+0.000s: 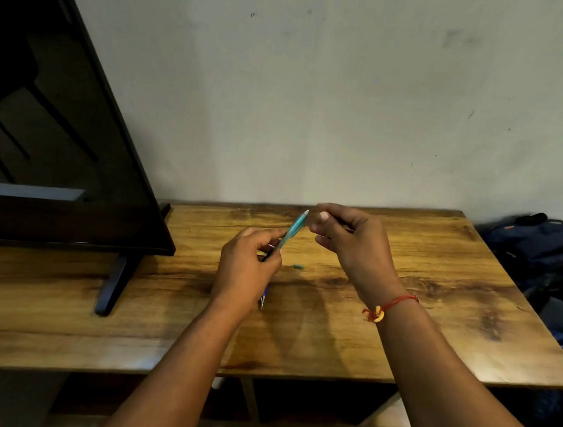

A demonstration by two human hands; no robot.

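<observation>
As the head view records it, our left hand [247, 265] grips the teal pen [293, 230] over the wooden table [437, 297], tip aimed at one o'clock. Our right hand [353, 241] is at that tip, fingers curled; we cannot tell what they pinch. A small teal piece [297, 266] lies at the pen's six o'clock. Judged step: dismantling; next needs a straight pull.

In my left grip [247, 272]: pen [292, 230], turquoise barrel, white tip, dark lower end. On the tabletop [416, 329], honey-brown wood grain with dark streaks and blotches: small piece [298, 266], same turquoise; second pen [264, 292], blue. On my right wrist: thread [391, 304], red, yellow knot. Beyond: television [55, 157], black frame and stand; wall [353, 99], off-white, grey scuffs; backpack [541, 245], dark blue, black trim.
</observation>
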